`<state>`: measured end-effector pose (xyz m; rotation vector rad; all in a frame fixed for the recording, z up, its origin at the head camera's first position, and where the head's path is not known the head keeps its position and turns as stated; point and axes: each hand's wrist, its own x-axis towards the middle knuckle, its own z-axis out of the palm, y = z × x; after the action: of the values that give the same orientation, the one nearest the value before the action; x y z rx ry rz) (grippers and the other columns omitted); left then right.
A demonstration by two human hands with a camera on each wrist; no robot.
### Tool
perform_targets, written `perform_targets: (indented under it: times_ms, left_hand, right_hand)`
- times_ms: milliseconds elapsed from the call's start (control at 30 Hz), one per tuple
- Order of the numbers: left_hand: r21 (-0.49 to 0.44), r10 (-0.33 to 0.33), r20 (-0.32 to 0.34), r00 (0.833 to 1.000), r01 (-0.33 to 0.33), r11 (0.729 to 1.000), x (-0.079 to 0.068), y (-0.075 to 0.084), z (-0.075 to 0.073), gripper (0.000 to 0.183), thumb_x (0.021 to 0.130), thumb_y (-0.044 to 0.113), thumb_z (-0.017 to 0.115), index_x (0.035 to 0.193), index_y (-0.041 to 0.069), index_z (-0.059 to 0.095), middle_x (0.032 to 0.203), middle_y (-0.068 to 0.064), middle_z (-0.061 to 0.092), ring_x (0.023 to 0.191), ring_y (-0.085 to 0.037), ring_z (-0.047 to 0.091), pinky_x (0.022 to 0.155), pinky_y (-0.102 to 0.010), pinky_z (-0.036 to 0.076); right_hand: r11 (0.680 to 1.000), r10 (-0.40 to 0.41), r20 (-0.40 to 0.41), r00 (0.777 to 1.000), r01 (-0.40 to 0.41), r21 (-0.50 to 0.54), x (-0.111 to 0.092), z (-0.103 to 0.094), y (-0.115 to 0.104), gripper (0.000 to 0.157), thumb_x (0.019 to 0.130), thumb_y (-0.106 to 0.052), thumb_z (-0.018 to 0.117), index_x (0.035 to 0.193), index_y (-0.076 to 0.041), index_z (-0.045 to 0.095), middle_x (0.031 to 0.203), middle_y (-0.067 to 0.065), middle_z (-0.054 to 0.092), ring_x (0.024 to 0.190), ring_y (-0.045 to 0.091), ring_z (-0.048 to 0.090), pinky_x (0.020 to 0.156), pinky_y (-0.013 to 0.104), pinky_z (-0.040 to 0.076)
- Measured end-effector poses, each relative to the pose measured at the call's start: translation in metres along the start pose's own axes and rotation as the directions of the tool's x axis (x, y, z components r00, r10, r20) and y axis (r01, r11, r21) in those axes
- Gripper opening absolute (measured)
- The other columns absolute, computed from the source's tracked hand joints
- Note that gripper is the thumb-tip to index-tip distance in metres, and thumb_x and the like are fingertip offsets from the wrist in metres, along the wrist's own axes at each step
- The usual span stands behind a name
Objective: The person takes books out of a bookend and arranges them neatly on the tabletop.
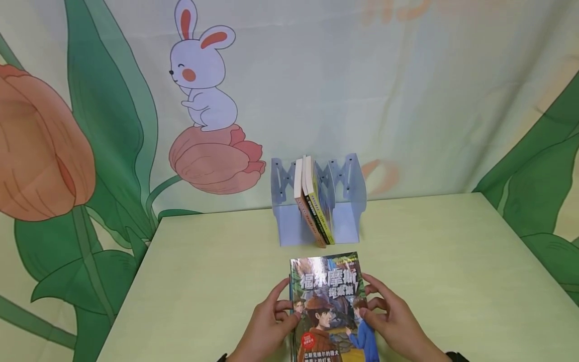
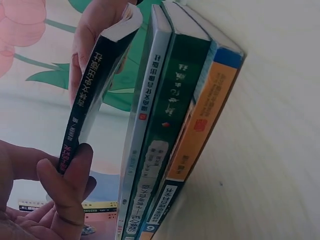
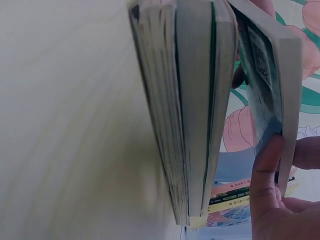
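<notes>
Both hands hold a paperback book [image 1: 327,306] with an illustrated cover, a large white title and two figures in detective-style dress. The left hand [image 1: 271,322] pinches its left edge, thumb on the cover and fingers beneath. On the opposite edge, the right hand [image 1: 393,322] grips it the same way. Both wrist views show this book raised and tilted, apart from a stack lying below it. That stack has a pale blue book [image 2: 142,115] on top, a thick green book [image 2: 175,95] in the middle and an orange-spined book [image 2: 200,125] underneath.
Behind the hands, a pale blue adjustable book rack [image 1: 346,221] stands on the light green table [image 1: 203,281]. Several thin books [image 1: 312,201] lean upright in it, one with a yellow spine. A cloth backdrop [image 1: 307,90] printed with a rabbit and tulips hangs behind the table.
</notes>
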<state>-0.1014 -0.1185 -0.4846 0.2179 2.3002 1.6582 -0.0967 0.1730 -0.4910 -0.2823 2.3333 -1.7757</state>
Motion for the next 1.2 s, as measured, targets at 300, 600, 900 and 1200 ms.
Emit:
perform_targets:
  times_ms: [300,600,900,1200]
  left_hand:
    - [-0.054,-0.017,0.005,1.0,0.018,0.998,0.001,-0.002,0.002,0.073,0.092,0.014,0.066,0.155,0.006,0.029,0.111,-0.015,0.064,0.072,-0.011,0.064,0.049,-0.026,0.046]
    - [-0.063,-0.005,0.003,1.0,0.006,0.998,0.002,-0.007,0.006,0.072,0.091,0.011,0.066,0.154,0.005,0.03,0.105,-0.015,0.061,0.064,-0.008,0.06,0.045,-0.029,0.049]
    - [-0.048,0.005,0.009,1.0,-0.005,0.999,0.005,-0.016,0.007,0.072,0.091,0.01,0.065,0.153,0.002,0.03,0.103,-0.013,0.061,0.062,-0.006,0.058,0.047,-0.028,0.051]
    - [-0.009,0.0,0.012,1.0,0.0,1.0,0.007,-0.018,0.008,0.07,0.089,0.01,0.065,0.151,0.0,0.034,0.1,-0.011,0.059,0.059,-0.004,0.056,0.047,-0.025,0.049]
  right_hand:
    - [1.0,-0.003,0.009,1.0,0.003,-0.001,0.002,0.0,0.004,0.068,0.092,-0.009,0.066,0.152,-0.013,0.033,0.124,0.022,0.049,0.083,0.007,0.064,0.069,0.025,0.057]
    - [0.999,-0.035,0.031,0.999,0.035,0.009,0.003,0.0,0.009,0.071,0.091,-0.006,0.066,0.152,-0.009,0.031,0.12,0.022,0.049,0.083,0.006,0.064,0.066,0.026,0.056]
    - [1.0,0.01,0.051,0.999,-0.009,-0.022,0.007,0.0,0.014,0.072,0.09,-0.003,0.066,0.152,-0.007,0.031,0.121,0.021,0.051,0.083,0.005,0.064,0.068,0.023,0.055]
    - [0.999,0.041,0.072,0.997,-0.039,-0.03,0.009,-0.001,0.018,0.072,0.09,-0.004,0.066,0.153,-0.005,0.03,0.122,0.021,0.05,0.084,0.005,0.063,0.071,0.023,0.055]
